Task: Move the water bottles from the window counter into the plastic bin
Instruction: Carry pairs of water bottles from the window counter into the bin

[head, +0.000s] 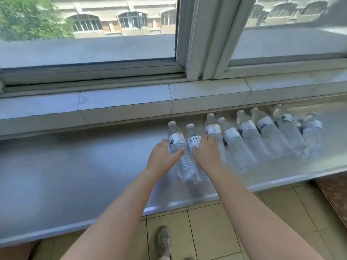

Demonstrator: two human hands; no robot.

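Observation:
Several clear water bottles with white caps and white labels lie side by side on the steel window counter (pixel 75 166), caps toward the window. My left hand (pixel 163 156) wraps the leftmost bottle (pixel 176 143) at its label. My right hand (pixel 206 149) wraps the second bottle (pixel 193 141) just to its right. Both bottles still rest on the counter. The other bottles (pixel 266 136) stretch in a row to the right, untouched. No plastic bin is in view.
A tiled window sill (pixel 122 102) and a sliding window frame (pixel 202 44) rise behind the counter. Beige floor tiles (pixel 206 228) and my shoe (pixel 164 243) show below the counter's front edge. A brown surface (pixel 336 196) sits at the lower right.

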